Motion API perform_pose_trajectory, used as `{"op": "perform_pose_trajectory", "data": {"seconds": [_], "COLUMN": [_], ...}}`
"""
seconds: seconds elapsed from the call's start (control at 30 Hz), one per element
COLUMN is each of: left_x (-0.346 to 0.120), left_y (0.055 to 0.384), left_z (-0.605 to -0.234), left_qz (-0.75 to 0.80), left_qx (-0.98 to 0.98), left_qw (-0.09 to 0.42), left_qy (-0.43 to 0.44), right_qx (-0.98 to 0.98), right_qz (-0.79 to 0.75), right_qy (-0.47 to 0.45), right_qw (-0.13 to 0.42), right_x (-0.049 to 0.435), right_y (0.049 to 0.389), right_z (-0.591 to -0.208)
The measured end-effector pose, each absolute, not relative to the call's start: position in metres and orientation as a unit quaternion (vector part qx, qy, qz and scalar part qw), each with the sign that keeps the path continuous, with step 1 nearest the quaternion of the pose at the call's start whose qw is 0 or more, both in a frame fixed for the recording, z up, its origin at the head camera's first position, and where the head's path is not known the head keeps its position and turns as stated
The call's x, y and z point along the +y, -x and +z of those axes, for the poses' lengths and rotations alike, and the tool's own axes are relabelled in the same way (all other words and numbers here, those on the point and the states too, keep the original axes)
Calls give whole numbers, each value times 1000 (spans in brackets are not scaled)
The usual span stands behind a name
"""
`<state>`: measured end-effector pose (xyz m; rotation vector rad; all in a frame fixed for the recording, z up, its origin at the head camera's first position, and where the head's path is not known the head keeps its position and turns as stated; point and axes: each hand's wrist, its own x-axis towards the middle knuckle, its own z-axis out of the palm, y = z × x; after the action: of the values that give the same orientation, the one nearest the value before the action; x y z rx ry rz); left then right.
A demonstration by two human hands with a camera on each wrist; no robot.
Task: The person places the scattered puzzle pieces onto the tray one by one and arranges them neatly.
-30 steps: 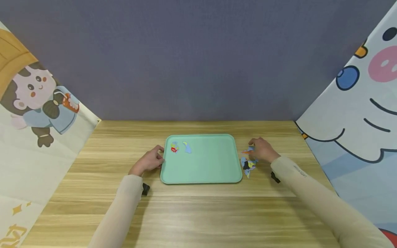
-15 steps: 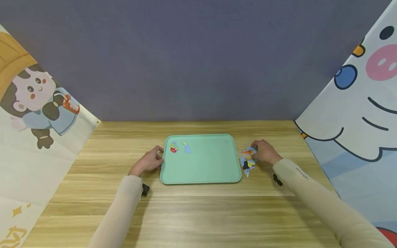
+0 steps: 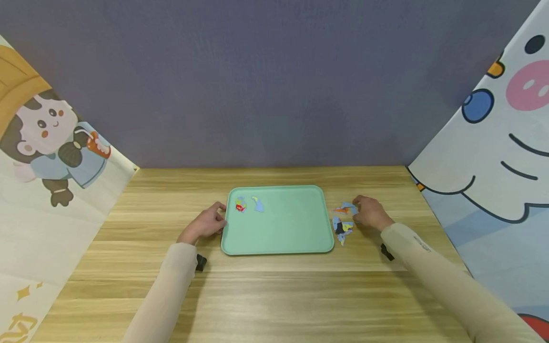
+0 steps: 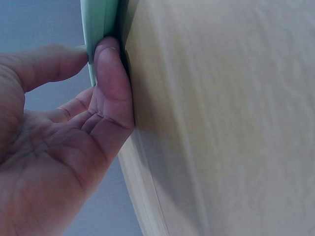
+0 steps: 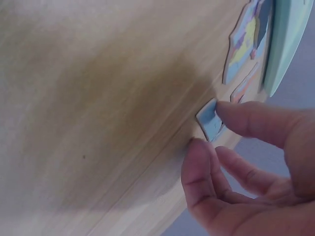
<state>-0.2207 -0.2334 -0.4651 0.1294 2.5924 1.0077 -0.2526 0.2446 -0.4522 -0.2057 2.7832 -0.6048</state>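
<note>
A pale green tray [image 3: 279, 233] lies on the wooden table. My left hand [image 3: 205, 223] grips its left rim, thumb on the rim and fingers curled at its underside in the left wrist view. To the right of the tray, my right hand [image 3: 371, 213] holds a flat blue puzzle piece [image 5: 210, 120] between thumb and forefinger, low at the table surface. An orange-marked puzzle piece [image 3: 341, 210] lies just left of it. Nearer me sit several overlapping puzzle pieces [image 3: 340, 228] in black, yellow and blue.
Inside the tray, at its far left, are a red-and-yellow puzzle piece [image 3: 240, 206] and a light blue puzzle piece [image 3: 259, 205]. A dark grey partition [image 3: 274, 85] stands behind the table [image 3: 274, 295]. Printed cloth panels flank both sides.
My right hand has shifted a little to the right, uncovering more of the blue and orange puzzle pieces. The left hand stays at the tray's rim.
</note>
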Motion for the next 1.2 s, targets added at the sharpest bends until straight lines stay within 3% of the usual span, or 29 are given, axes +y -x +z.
{"op": "perform_pose_trajectory", "data": {"seconds": [0.37,0.7,1.2], "left_x": [-232,-233,-233], "left_y": [220,220,219], "left_z": [-466,-466,-465], "left_qz": [363,354,350], "left_qx": [914,918,920], "left_qw": [177,173,171], "left_qy": [-49,-47,-51], "right_qx": [965,965,955], "right_qz": [-228,-253,-289], "right_qy": [30,42,74], "right_qw": [129,54,-6], "right_x": [249,250,229], "right_y": [252,246,241], "right_z": [-459,-452,-436]}}
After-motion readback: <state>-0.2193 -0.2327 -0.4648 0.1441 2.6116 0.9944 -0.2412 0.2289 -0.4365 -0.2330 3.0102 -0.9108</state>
